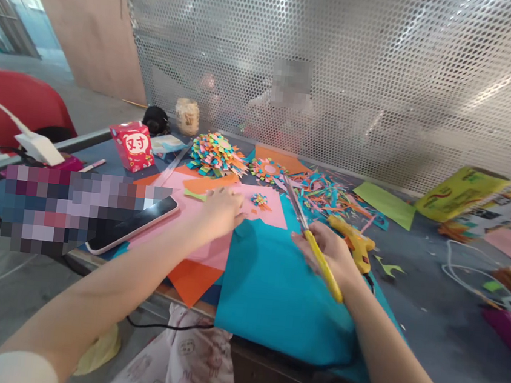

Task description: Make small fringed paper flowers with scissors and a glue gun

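My right hand (326, 251) grips a pair of scissors (319, 259) with yellow handles; their metal blades point away from me, over the blue paper (286, 286). Palm down, my left hand (224, 209) rests on the pink paper (204, 244) with its fingers apart, beside an orange sheet (204, 185) and a green scrap (195, 195). Just right of those fingers lies a small multicoloured paper flower (259, 200). Farther back are a large fringed paper flower (218, 154) and a pink-centred one (267, 169).
Cut paper strips (328, 193) are heaped behind the scissors. A yellow glue gun (355, 241) lies right of my right hand. At left are a phone (136, 224), a red box (132, 145) and a power strip (64, 165). A perforated metal panel (364, 63) borders the table's back.
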`<state>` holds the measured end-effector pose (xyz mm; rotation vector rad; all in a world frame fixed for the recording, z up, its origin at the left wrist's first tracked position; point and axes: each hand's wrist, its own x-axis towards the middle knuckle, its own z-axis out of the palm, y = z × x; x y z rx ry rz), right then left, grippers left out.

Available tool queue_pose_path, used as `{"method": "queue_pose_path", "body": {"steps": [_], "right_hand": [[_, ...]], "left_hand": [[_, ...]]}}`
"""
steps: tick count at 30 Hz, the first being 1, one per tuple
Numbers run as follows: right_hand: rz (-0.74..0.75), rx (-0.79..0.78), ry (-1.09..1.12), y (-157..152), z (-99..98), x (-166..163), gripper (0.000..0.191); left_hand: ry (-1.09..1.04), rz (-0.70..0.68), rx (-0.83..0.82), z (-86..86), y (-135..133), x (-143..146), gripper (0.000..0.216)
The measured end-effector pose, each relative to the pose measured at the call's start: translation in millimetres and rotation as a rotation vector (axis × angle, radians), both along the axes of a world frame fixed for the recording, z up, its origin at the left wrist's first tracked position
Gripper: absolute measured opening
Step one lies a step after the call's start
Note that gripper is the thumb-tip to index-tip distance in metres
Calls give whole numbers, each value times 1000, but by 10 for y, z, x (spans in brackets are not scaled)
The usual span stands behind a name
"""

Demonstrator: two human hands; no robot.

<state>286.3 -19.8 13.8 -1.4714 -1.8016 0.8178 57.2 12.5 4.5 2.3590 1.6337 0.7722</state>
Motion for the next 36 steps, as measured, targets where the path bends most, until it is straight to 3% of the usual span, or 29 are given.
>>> {"method": "queue_pose_path", "body": {"steps": [2, 7, 11, 16, 23, 32, 36], "right_hand": [[-58, 108, -87, 44, -45, -5, 53], [-37, 150, -109, 88, -133, -12, 45], [132, 139, 5, 101, -157, -43, 42], [300, 139, -28, 178, -186, -78, 43], [322, 142, -89, 235, -208, -107, 39], [419, 120, -109, 198, -183, -39, 43], [424, 120, -121, 217, -191, -54, 38]], "left_hand": [[172, 13, 20, 66, -78, 24, 27], [491, -274, 20, 108, -328, 103, 46], [388, -326, 101, -14, -436, 81, 36], [316, -344, 57, -147, -358, 28, 31], [303, -387, -41, -150, -418, 25, 21], [250, -368, -73, -182, -457, -30, 34], [199, -371, -79, -179, -461, -33, 27]]}}
